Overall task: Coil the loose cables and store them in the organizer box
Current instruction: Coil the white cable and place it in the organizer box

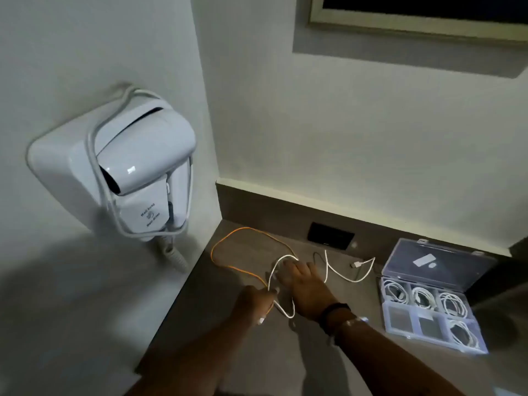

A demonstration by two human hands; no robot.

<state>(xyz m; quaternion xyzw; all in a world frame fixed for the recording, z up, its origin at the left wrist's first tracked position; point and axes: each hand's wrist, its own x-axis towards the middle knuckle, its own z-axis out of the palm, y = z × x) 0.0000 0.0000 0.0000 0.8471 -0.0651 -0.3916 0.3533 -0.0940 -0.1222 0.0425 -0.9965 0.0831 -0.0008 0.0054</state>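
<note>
While the left hand (258, 300) pinches the white cable (281, 307), the right hand (303, 281) lies spread flat over its loop; orange cable (243, 247) beyond, organizer box (428, 321) open rightward.

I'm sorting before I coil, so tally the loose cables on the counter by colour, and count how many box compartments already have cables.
Orange loose cable: 1
White loose cable: 1
Dark thin loose cable: 1, faint
Total loose: 3
Filled compartments in the organizer box: 4, with 2 empty
</note>
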